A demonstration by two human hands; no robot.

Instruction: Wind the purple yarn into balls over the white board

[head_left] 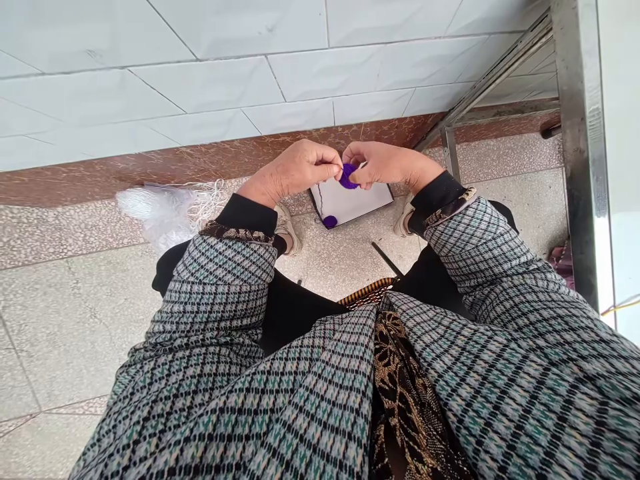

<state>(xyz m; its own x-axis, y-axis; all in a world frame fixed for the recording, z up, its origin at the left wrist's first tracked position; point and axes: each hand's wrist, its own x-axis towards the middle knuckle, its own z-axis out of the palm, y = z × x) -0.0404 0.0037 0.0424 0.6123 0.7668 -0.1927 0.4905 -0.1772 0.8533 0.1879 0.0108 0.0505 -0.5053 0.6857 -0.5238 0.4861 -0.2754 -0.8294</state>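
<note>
A checked jacket (310,363) fills the space closest to the camera, parting at the middle over a black-and-gold patterned cloth (400,360). Both forearms reach forward from it, with black cuffs showing at the wrists.

Out ahead, the 2 hands meet over a small round purple piece (349,177). The right hand (384,162) grips it between thumb and fingers. The left hand (299,168) has its thumb and forefinger pinched together at the piece's left edge (whether they also hold a strand or a fine tool is too small to tell).

Beneath the hands, a white board (363,205) with a dark edge lies on the speckled floor (320,267). A second purple round (329,222) rests at its near left corner, and a thin dark strand (321,195) wavers down toward it.

The board sits between 2 light shoes (293,233). To the left lies a clear plastic bag (163,210), white cords (209,200) spilling beside it. A woven seat edge (367,292) shows between the knees; white tiles (300,80) rise ahead, and a metal frame (580,133) stands at right.
</note>
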